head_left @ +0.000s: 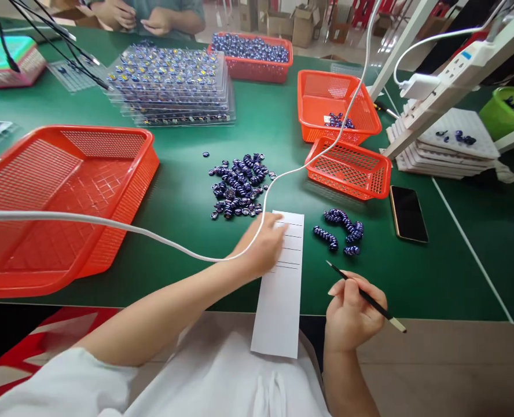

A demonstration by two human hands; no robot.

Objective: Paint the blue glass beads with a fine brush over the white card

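My left hand (pixel 263 246) rests on the upper part of a white paper strip (pixel 281 292) that hangs over the table's front edge; its fingers lie curled on the paper. My right hand (pixel 352 315) is closed around a thin black pen (pixel 367 298), tip pointing up-left, just right of the strip. A loose pile of dark blue beads (pixel 239 185) lies beyond the paper. Short rows of the same beads (pixel 341 231) lie to the right of the strip.
A large orange basket (pixel 61 202) stands at left, two smaller orange baskets (pixel 348 168) at right, a black phone (pixel 408 213) beside them. A white cable (pixel 153 234) crosses the table. Stacked bead trays (pixel 170 87) and another person's hands (pixel 139 17) are at the far side.
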